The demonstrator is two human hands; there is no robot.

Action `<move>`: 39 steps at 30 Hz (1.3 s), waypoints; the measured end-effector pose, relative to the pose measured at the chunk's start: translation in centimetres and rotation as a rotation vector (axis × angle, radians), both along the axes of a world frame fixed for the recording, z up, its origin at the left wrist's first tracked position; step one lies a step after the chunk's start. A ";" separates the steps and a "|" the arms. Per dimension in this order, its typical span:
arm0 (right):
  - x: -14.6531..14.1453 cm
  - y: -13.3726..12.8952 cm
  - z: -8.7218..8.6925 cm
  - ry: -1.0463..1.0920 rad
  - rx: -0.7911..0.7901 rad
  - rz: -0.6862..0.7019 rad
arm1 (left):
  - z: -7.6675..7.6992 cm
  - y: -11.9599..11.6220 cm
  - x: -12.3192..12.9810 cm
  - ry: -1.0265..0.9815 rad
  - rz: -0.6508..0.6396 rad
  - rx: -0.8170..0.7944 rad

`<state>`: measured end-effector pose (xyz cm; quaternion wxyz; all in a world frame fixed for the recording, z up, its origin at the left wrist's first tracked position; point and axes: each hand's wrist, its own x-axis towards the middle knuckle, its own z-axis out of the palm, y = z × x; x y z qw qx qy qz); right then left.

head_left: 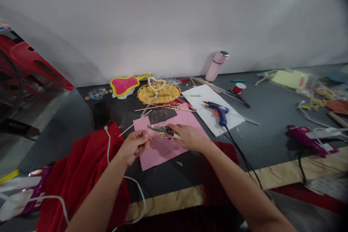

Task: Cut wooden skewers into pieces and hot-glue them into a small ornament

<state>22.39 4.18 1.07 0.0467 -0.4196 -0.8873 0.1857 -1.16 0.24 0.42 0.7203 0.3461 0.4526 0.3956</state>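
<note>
My right hand (187,137) is closed round the handles of pruning shears (161,129), whose blades point left. In my left hand (136,144) a thin pale wooden stick (150,130) is pinched, its tip beside the shear blades. Whether the blades touch the stick I cannot tell. Below the shears, a small heap of short pale cut pieces (162,135) lies on a pink paper sheet (160,154). Longer thin sticks (133,123) rest behind my left hand, near a yellow woven basket (144,96) that holds a ring of pale pieces (156,86).
A blue glue gun (221,112) lies on a white board (201,98), its cord running to the front edge. Red cloth (87,159), a phone (101,114) and a white cable (108,141) are at left. A pink bottle (215,67) stands against the partition (163,29).
</note>
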 end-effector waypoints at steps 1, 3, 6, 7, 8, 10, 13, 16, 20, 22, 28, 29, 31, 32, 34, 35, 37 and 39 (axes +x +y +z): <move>0.2 0.1 0.0 0.025 -0.015 0.015 | 0.0 -0.1 0.1 0.005 -0.003 0.018; 0.5 0.2 0.0 0.079 -0.038 0.039 | 0.0 -0.2 0.1 0.010 -0.011 0.051; 0.7 0.2 0.2 0.165 -0.074 0.076 | 0.1 -0.3 0.1 0.005 -0.025 0.086; 0.7 0.2 0.2 0.192 -0.090 0.092 | 0.1 -0.3 0.1 0.006 -0.027 0.090; 0.7 0.2 0.3 0.214 -0.107 0.110 | 0.1 -0.3 0.1 0.011 -0.027 0.091; 0.6 0.1 0.4 0.234 -0.123 0.128 | 0.0 -0.3 0.2 0.034 -0.010 0.101; 0.4 0.0 0.1 0.191 -0.060 0.067 | 0.0 -0.2 0.1 0.067 0.024 0.133; 0.0 -0.1 -0.4 0.112 0.053 -0.005 | 0.2 -0.1 0.0 0.027 -0.033 0.065; -0.5 -0.2 -0.8 0.056 0.083 -0.011 | 0.3 -0.1 -0.3 -0.073 -0.110 -0.044; -0.6 -0.2 -0.7 0.039 0.077 -0.022 | 0.2 -0.1 -0.4 -0.098 -0.104 -0.052; -0.5 -0.1 -0.4 -0.062 0.077 -0.066 | -0.5 0.2 -0.3 -0.079 -0.056 -0.081; -0.5 -0.1 -0.4 -0.068 0.080 -0.071 | -0.6 0.3 -0.1 -0.061 -0.039 -0.071; -0.4 -0.1 -0.5 -0.069 0.087 -0.075 | -0.7 0.3 0.1 -0.012 0.008 -0.015; -0.4 -0.1 -0.5 -0.063 0.091 -0.077 | -0.8 0.4 0.3 0.026 0.038 0.032; -0.4 -0.1 -0.5 -0.045 0.103 -0.082 | -0.9 0.4 0.5 0.125 0.099 0.144; -0.3 -0.1 -0.5 -0.036 0.109 -0.081 | -0.9 0.4 0.5 0.171 0.119 0.192; -0.3 -0.1 -0.5 -0.020 0.112 -0.071 | -0.8 0.3 0.6 0.219 0.131 0.247; -0.1 0.0 -0.6 0.007 0.107 -0.041 | -0.7 0.3 0.5 0.178 0.102 0.236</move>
